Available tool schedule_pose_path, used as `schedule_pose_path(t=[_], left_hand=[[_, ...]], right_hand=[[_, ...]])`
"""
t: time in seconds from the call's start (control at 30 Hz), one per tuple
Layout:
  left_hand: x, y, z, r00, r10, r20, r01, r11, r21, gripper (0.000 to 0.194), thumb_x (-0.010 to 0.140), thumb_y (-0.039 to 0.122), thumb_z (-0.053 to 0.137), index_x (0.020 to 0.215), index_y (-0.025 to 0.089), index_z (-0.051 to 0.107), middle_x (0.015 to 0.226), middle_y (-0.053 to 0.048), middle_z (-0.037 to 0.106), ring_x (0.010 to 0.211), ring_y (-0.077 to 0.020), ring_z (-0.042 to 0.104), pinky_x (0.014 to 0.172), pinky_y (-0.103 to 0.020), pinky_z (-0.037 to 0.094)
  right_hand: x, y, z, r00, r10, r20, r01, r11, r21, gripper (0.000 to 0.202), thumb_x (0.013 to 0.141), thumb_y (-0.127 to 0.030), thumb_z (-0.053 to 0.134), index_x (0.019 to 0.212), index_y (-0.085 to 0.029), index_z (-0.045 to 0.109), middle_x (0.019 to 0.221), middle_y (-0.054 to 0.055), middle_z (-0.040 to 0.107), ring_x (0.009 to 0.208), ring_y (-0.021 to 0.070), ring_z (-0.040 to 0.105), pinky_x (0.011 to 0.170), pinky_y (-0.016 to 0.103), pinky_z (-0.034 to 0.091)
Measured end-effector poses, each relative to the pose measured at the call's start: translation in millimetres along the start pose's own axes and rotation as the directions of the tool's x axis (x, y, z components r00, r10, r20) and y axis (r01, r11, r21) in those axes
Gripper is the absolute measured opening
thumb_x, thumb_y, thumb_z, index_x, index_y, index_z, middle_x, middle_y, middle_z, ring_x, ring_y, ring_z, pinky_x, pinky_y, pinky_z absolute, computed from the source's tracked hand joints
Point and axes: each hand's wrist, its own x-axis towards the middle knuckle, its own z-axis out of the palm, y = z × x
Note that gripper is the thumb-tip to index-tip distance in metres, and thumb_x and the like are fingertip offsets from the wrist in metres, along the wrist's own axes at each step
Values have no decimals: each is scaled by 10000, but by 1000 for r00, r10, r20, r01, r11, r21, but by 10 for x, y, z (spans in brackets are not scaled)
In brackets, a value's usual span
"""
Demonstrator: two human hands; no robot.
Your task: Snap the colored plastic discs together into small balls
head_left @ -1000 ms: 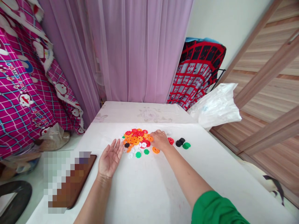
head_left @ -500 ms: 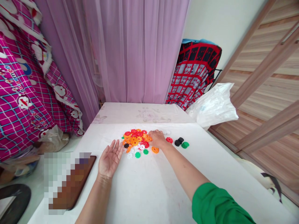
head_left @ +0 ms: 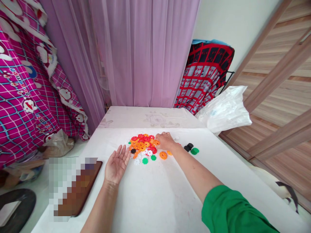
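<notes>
A heap of small flat notched plastic discs [head_left: 141, 144], mostly orange and red, lies on the white-covered table [head_left: 155, 191]. At the heap's right edge, my right hand [head_left: 166, 141] reaches palm down with fingers loosely bent and parted; its fingertips are close to orange discs, and the palm side is hidden. My left hand [head_left: 118, 164] rests palm up to the left of the heap, fingers spread, holding nothing. Below my right wrist lie an orange disc [head_left: 163, 155] and a second one partly covered. Green discs [head_left: 145, 160] and white discs [head_left: 137, 161] sit along the heap's near side.
Right of my forearm are black discs [head_left: 188, 147] and green discs [head_left: 194, 151]. A brown-edged flat object [head_left: 88, 184], partly pixelated, lies at the table's left edge. A white plastic bag [head_left: 224, 111] is by the right edge, and a purple curtain [head_left: 150, 55] hangs behind.
My right hand has shifted slightly away from me along the heap's edge. A second orange disc now shows beside my right wrist. The view has moved a little; my left hand stays palm up.
</notes>
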Motion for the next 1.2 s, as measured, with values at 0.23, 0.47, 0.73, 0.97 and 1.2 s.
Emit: schedule_pose_path(t=[0.23, 0.47, 0.73, 0.97, 1.2], left_hand=[[5, -17, 5, 1000, 3, -4, -3, 1000, 1, 320, 907, 221, 421, 1103, 164, 668, 1152, -112, 683, 1190, -233, 566, 1003, -398, 468], [-11, -23, 39, 999, 1, -36, 0, 1000, 13, 315, 900, 213, 418, 1075, 165, 676, 1127, -101, 694, 1138, -220, 602, 974, -383, 490], [-34, -40, 113, 996, 20, -88, -16, 999, 39, 321, 910, 223, 394, 1022, 156, 687, 1098, -92, 706, 1094, -218, 626, 926, -371, 521], [-19, -30, 64, 998, 11, -62, -8, 999, 40, 311, 903, 225, 413, 1057, 170, 679, 1118, -90, 699, 1120, -215, 610, 962, -381, 494], [-13, -35, 45, 998, 6, -56, -3, 999, 52, 295, 897, 234, 439, 1062, 175, 675, 1120, -85, 697, 1131, -212, 603, 1003, -393, 461]], right_hand=[[-224, 387, -169, 996, 5, -87, 4, 995, 97, 418, 684, -272, 633, 1093, -221, 567, 1047, 33, 672, 1063, 234, 510, 886, 334, 302], [-557, 222, 30, 993, -113, -23, 115, 992, 50, 438, 667, -257, 642, 1095, -194, 581, 1007, 78, 665, 1032, 241, 512, 877, 339, 288], [-592, 146, 156, 990, -143, 6, 143, 990, -1, 382, 691, -266, 614, 1069, -212, 599, 957, 84, 644, 1012, 248, 517, 882, 347, 289], [-590, 114, 120, 988, -139, 68, 140, 990, -10, 413, 687, -307, 630, 1090, -225, 597, 1003, 91, 644, 1037, 262, 518, 892, 352, 300], [-564, 83, 119, 983, -163, 82, 166, 985, -44, 446, 678, -354, 645, 1096, -202, 605, 1015, 109, 636, 1054, 261, 515, 893, 350, 307]])
